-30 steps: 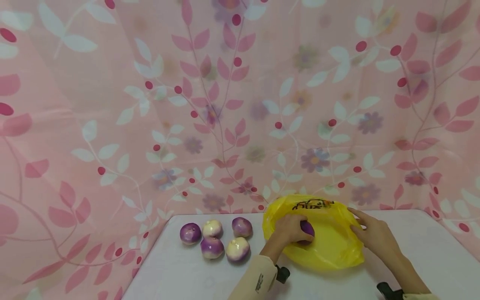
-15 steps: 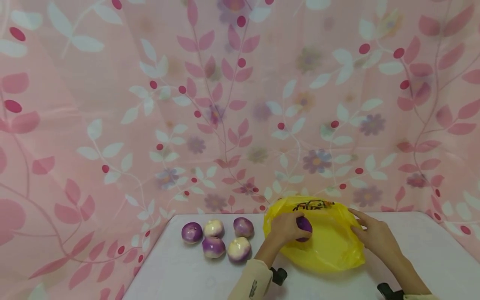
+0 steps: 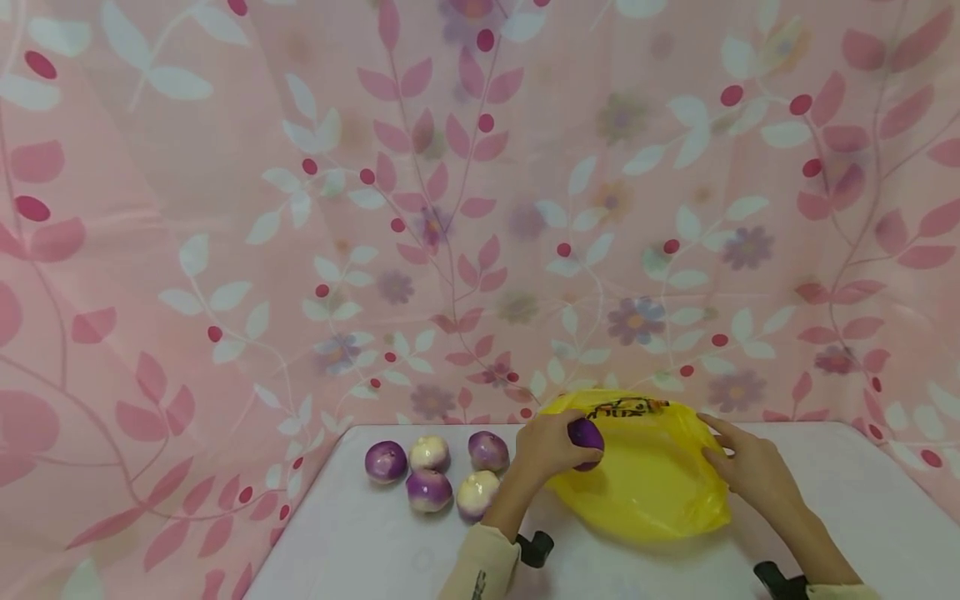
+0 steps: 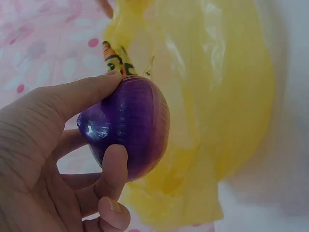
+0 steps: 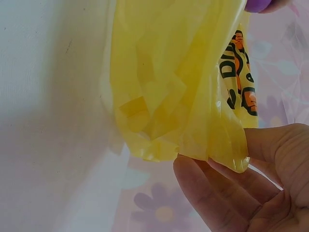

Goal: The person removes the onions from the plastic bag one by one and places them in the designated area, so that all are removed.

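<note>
A glossy purple onion [image 4: 128,128] with fine lengthwise lines is held between the thumb and fingers of my left hand [image 3: 551,446]. In the head view this onion is at the left side of the mouth of a yellow plastic bag [image 3: 645,475] with dark printing. My right hand [image 3: 753,467] pinches the bag's right edge; in the right wrist view the thumb and fingers [image 5: 193,186] grip the plastic [image 5: 149,96]. Left of my left hand lies a loose group of purple-and-white onions [image 3: 429,490], one partly hidden by my forearm.
The white table [image 3: 375,558] has its back edge against a pink floral curtain [image 3: 465,208]. Dark wrist camera mounts [image 3: 536,548] stick out from both wrists.
My left hand has moved left with the onion, from inside the bag's mouth to its left side. My right hand stays at the bag's edge, and the view has shifted slightly.
</note>
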Tool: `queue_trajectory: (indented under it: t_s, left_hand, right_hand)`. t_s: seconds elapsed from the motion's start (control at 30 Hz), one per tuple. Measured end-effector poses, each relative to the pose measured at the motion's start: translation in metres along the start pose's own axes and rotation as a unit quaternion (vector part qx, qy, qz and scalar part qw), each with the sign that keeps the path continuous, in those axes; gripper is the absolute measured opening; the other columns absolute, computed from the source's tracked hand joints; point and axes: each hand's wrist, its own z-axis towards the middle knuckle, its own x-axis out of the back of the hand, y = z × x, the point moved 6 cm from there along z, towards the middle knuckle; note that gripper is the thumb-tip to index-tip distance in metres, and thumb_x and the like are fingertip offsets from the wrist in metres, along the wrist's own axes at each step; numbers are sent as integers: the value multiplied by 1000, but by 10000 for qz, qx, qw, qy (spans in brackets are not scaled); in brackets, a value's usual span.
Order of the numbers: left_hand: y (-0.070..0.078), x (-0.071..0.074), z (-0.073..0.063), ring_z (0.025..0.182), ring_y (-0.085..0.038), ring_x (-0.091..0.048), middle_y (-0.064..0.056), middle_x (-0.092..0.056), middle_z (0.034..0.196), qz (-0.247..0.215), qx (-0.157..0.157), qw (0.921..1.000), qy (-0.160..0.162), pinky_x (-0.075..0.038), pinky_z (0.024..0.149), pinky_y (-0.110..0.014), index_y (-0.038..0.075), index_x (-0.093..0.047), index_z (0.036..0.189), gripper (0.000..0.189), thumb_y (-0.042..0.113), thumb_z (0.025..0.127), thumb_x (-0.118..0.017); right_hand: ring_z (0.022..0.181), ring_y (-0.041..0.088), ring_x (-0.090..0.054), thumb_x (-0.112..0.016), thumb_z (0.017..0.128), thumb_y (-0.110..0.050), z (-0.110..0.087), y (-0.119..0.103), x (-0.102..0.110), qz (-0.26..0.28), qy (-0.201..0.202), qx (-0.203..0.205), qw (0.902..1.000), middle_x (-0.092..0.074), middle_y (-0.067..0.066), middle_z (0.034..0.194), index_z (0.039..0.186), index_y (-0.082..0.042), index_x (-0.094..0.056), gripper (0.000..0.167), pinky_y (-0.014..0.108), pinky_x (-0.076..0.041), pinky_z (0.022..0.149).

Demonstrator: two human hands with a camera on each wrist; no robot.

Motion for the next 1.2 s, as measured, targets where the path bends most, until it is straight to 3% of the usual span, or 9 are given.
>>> queue_trajectory:
  t_s: [0.43, 0.83, 1.2]
  left_hand:
    - [-31, 29, -18, 85, -19, -62, 4, -70, 104, -66, 9, 10000, -32, -50, 68, -33, 28, -65, 128, 63, 58, 74, -77]
    - [-74, 54, -32, 82, -14, -61, 7, -70, 106, -324, 54, 9993, 155, -48, 65, -32, 28, -67, 125, 59, 56, 74, -79]
    - [-118, 70, -50, 96, -27, -64, -3, -70, 115, -144, 556, 9982, 165, -52, 75, -44, 22, -65, 129, 67, 57, 73, -78]
  right_hand:
    - [61, 17, -66, -65, 93, -13, 0, 1, -4, 134, -120, -56, 9998, -61, 36, 116, 144, -1, -44, 57, 28, -51, 48]
    - [64, 19, -67, -65, 93, -13, 2, 1, -6, 179, -155, -85, 9997, -60, 36, 118, 145, -1, -43, 58, 27, -52, 50]
    - [65, 20, -68, -65, 93, -14, 4, 4, -8, 143, -199, -97, 9997, -60, 36, 119, 146, -2, -42, 59, 27, -52, 49]
